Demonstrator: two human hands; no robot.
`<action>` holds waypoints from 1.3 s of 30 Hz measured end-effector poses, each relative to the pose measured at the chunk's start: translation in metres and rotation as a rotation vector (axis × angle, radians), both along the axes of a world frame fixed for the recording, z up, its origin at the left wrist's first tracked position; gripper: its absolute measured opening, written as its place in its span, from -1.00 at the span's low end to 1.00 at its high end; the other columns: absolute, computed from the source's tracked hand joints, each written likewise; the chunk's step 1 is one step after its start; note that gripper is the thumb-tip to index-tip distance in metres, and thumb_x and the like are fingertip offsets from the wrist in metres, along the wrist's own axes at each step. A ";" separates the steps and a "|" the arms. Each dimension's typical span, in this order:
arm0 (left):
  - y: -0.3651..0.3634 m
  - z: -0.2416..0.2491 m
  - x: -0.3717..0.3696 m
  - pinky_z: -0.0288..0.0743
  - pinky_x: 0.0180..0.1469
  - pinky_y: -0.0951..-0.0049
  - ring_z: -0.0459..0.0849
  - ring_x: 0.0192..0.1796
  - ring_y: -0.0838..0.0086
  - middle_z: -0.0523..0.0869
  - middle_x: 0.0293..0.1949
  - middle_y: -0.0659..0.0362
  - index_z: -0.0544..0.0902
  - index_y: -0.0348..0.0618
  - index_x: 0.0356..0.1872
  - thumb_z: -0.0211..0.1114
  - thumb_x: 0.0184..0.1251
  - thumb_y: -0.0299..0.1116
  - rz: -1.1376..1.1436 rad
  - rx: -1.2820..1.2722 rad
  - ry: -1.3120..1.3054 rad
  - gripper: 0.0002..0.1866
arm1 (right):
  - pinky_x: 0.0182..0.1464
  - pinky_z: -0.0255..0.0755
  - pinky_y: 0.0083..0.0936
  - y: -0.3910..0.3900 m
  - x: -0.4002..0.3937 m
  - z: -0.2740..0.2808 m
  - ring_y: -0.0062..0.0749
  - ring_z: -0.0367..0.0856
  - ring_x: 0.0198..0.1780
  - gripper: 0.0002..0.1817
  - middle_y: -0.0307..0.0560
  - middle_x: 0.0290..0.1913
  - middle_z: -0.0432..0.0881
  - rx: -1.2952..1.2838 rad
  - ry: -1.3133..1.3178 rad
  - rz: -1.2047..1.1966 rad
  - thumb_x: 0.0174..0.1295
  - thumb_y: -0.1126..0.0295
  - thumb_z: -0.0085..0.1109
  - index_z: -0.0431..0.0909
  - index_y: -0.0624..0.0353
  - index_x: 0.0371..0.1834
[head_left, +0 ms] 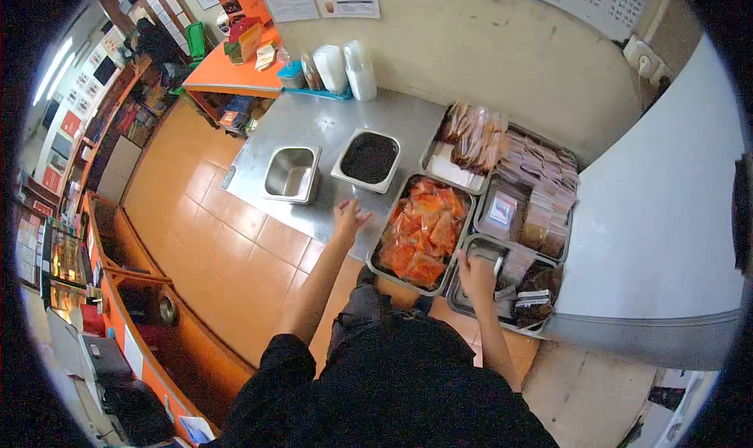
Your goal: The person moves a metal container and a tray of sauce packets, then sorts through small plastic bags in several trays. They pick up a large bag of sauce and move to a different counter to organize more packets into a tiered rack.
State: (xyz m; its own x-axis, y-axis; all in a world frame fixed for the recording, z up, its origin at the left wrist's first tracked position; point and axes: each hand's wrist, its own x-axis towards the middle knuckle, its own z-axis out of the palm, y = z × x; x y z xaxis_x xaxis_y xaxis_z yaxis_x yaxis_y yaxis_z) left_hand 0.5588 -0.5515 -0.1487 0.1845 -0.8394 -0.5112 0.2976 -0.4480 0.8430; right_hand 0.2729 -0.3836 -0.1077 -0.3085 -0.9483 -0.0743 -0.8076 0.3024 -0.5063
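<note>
My left hand [349, 217] hovers over the front of the steel table, fingers loosely bent and apart, with nothing in it. Just beyond it stand a metal pan of dark granules [370, 159] and a bare steel pan [289, 174]. To its right lies a tray of clear bags with orange-red contents [423, 232]. My right hand [476, 277] is over the left part of the front right tray [461, 299], its fingers curled together. A pale, shiny strip [499, 263] shows beside it; whether the hand grips anything is hidden. Dark packets [541, 295] lie in that tray.
Behind are trays of stacked flat packets [480, 134] and small labelled packs [545, 213]. Plastic cups [360, 72] stand in a blue tray by the wall. A white panel [655, 205] bounds the right side. Tiled floor [212, 221] extends left towards an orange counter.
</note>
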 end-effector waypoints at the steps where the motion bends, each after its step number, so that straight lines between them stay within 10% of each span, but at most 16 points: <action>1: -0.014 0.008 0.001 0.60 -0.09 0.19 0.55 0.04 0.15 0.36 0.13 -0.05 0.05 -0.01 0.31 0.29 0.24 -0.24 0.101 0.075 0.314 -0.28 | -0.34 0.46 -0.10 -0.002 0.009 -0.007 0.02 0.64 -0.44 -0.41 0.05 -0.64 0.60 0.211 -0.083 0.075 0.32 -0.08 -0.10 0.59 0.24 -0.55; 7: -0.102 -0.042 -0.019 0.54 -0.03 0.01 0.42 0.20 0.10 0.24 0.29 0.06 -0.06 0.28 0.34 0.09 0.24 -0.48 -0.040 -0.036 0.330 -0.27 | -0.31 0.54 -0.41 0.030 0.053 -0.075 -0.29 0.68 -0.54 -0.32 0.01 -0.65 0.64 0.470 0.006 0.257 0.32 -0.12 -0.11 0.60 0.37 -0.56; 15: -0.164 -0.049 -0.040 0.59 -0.17 0.12 0.49 0.08 0.19 0.34 0.14 0.06 0.07 0.22 0.23 0.13 0.19 -0.48 0.036 -0.093 0.399 -0.37 | -0.48 0.58 -0.52 0.092 0.054 -0.229 -0.22 0.71 -0.48 -0.58 0.22 -0.47 0.67 0.115 -0.643 -0.326 0.37 0.28 -0.07 0.42 0.61 -0.28; 20: -0.226 -0.056 -0.048 0.45 0.04 -0.10 0.32 0.28 0.13 0.20 0.32 0.10 -0.04 0.32 0.33 0.09 0.25 -0.54 -0.076 -0.083 0.602 -0.27 | -0.39 0.62 -0.46 0.061 0.110 -0.123 -0.10 0.71 -0.39 -0.72 0.26 -0.38 0.67 -0.188 -1.431 -0.884 0.27 0.42 0.02 0.40 0.56 -0.30; 21: -0.236 -0.052 -0.050 0.47 0.02 -0.09 0.33 0.27 0.13 0.21 0.32 0.09 -0.04 0.31 0.33 0.10 0.29 -0.52 -0.115 -0.069 0.634 -0.29 | -0.37 0.62 -0.41 0.067 0.109 -0.121 -0.12 0.70 -0.35 -0.82 0.16 -0.38 0.67 -0.159 -0.664 -0.318 0.18 0.46 0.09 0.45 0.43 -0.38; 24: -0.257 -0.037 -0.066 0.56 -0.01 0.01 0.46 0.13 0.13 0.31 0.19 0.04 0.06 0.13 0.22 0.12 0.33 -0.48 -0.045 -0.067 0.535 -0.45 | -0.33 0.64 -0.37 0.061 0.114 -0.110 -0.13 0.67 -0.35 -0.74 0.10 -0.37 0.60 -0.214 -0.791 -0.340 0.17 0.46 0.13 0.43 0.51 -0.23; 25: -0.263 -0.033 -0.068 0.56 -0.01 0.01 0.46 0.13 0.13 0.31 0.19 0.04 0.06 0.13 0.22 0.12 0.33 -0.48 -0.050 -0.058 0.539 -0.45 | -0.43 0.56 -0.38 0.057 0.114 -0.104 -0.20 0.65 -0.39 -0.91 0.02 -0.43 0.58 -0.182 -1.416 -0.982 0.05 0.54 0.19 0.49 0.26 -0.40; 39: -0.331 -0.024 -0.095 0.38 0.15 -0.22 0.26 0.34 0.06 0.12 0.39 0.08 -0.16 0.38 0.40 0.10 0.40 -0.43 0.019 -0.060 0.636 -0.25 | -0.45 0.52 -0.49 0.063 0.134 -0.097 -0.35 0.57 -0.51 -0.91 -0.09 -0.51 0.54 -0.186 -1.255 -0.918 0.11 0.52 0.16 0.45 0.28 -0.43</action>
